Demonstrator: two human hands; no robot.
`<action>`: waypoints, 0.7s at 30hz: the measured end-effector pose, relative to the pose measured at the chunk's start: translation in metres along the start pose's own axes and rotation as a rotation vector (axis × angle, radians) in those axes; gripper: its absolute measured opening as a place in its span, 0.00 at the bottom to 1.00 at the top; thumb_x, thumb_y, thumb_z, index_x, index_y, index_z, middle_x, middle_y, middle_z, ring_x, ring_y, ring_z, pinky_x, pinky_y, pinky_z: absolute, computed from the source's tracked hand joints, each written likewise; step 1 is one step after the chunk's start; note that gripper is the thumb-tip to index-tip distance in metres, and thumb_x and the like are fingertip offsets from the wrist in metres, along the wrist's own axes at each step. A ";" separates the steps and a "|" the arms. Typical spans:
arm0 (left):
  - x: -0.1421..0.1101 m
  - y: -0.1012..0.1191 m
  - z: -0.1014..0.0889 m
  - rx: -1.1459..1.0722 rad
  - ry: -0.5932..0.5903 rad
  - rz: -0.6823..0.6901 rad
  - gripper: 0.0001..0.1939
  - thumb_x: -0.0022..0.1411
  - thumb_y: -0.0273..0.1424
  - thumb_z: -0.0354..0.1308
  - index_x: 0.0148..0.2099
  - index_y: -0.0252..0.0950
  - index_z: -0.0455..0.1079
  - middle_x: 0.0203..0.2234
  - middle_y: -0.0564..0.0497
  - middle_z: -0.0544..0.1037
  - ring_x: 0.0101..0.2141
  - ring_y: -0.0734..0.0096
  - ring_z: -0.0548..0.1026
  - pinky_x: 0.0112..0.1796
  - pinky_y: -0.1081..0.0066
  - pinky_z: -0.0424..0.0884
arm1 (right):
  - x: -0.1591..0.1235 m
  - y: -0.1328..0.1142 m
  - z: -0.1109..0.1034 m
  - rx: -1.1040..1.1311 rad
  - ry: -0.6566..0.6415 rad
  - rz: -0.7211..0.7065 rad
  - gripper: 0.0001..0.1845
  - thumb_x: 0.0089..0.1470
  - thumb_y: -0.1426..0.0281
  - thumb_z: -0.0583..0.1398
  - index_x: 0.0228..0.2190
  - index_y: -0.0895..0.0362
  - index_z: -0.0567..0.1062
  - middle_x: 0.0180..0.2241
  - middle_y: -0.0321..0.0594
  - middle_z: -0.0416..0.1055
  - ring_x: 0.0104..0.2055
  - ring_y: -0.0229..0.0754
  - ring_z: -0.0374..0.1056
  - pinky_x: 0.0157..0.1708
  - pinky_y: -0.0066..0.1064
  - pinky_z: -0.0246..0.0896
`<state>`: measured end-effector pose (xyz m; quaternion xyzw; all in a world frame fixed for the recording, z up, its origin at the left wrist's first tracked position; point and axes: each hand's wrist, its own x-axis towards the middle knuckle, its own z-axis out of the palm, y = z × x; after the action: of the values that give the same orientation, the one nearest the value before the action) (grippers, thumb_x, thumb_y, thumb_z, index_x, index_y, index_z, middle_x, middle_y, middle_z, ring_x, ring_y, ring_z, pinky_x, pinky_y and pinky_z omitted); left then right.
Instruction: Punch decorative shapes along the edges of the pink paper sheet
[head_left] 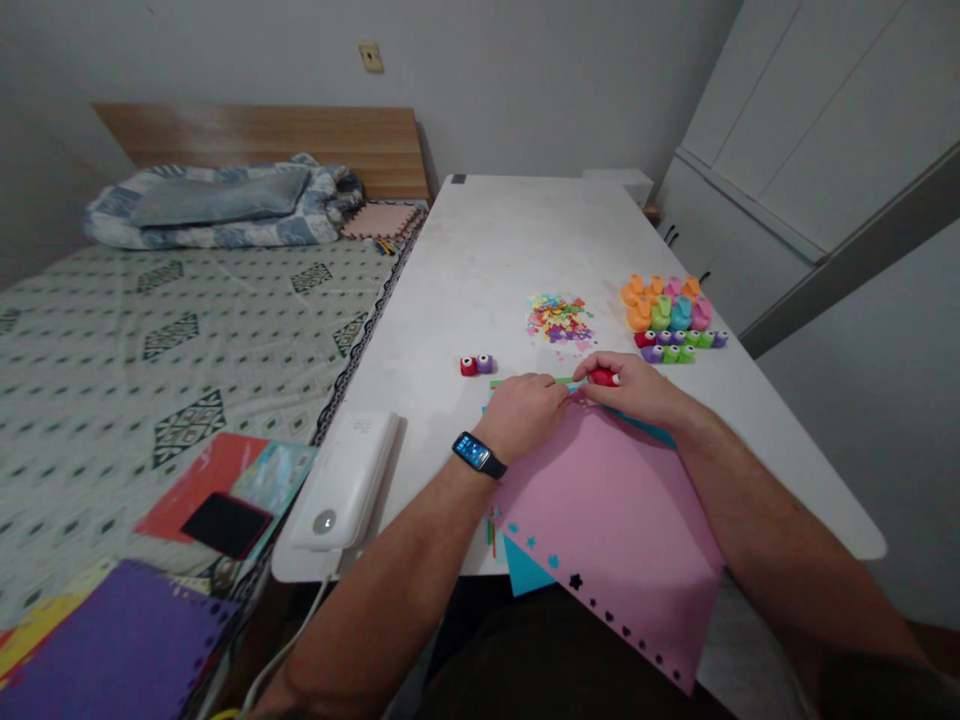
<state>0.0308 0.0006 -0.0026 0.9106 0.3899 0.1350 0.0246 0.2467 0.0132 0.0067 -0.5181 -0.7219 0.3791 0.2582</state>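
A pink sheet of paper slants across the table's front edge, with a row of small shaped holes along its lower left side. My left hand pinches the far edge of this sheet, its fingers closed. Beside it, my right hand is closed around a small red craft punch at the paper's far corner. The fingers partly hide the punch, so I cannot tell how far the paper sits inside it. Beneath the pink sheet, blue paper shows.
Colourful paper cutouts lie in a pile beyond my hands. Two small punches stand to the left; several more punches are grouped at right. A white corded device lies near the left edge. On the bed are a phone and purple paper.
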 end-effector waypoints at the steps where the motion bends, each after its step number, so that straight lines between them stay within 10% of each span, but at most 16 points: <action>1: 0.000 0.000 0.000 0.003 0.000 -0.001 0.16 0.73 0.35 0.47 0.42 0.35 0.76 0.34 0.44 0.79 0.36 0.63 0.76 0.36 0.65 0.67 | 0.000 0.001 -0.001 0.010 0.011 0.000 0.13 0.52 0.62 0.63 0.38 0.56 0.79 0.25 0.34 0.68 0.28 0.38 0.61 0.31 0.32 0.55; 21: 0.000 -0.008 0.007 -0.179 0.074 -0.084 0.17 0.73 0.38 0.48 0.35 0.36 0.72 0.31 0.46 0.78 0.33 0.67 0.74 0.35 0.68 0.63 | 0.010 0.017 -0.016 0.237 0.437 0.018 0.21 0.47 0.71 0.60 0.46 0.54 0.70 0.32 0.33 0.66 0.29 0.37 0.59 0.28 0.28 0.54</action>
<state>0.0268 0.0068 -0.0105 0.8819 0.4149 0.2016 0.0968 0.2653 0.0299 0.0023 -0.5604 -0.5948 0.3421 0.4637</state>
